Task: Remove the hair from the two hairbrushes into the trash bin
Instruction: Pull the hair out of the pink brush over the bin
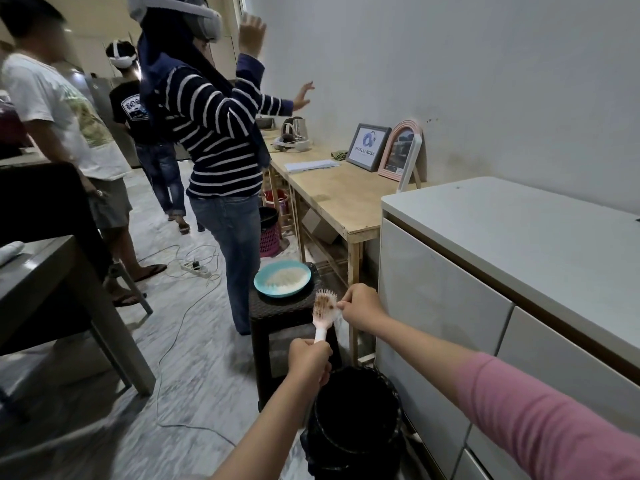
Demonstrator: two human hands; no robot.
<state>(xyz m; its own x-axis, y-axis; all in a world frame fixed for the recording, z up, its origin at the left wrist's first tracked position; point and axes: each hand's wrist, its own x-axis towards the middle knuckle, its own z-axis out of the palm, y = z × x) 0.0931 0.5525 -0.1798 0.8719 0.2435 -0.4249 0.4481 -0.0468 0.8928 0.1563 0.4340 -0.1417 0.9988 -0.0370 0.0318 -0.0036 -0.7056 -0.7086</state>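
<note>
The left hand (309, 358) was curled tight around the smooth pink handle of the hairbrush (323, 315). The brush stood almost straight up, its long side running up and away from that hand. Brown, fuzzy hair sat in its thin bristles. The right hand (360, 308) was just beside the brush head, on its right, fingers pinching at the hair. The round, dark trash bin (353, 420) waited below both hands, so the hair should drop straight down.
</note>
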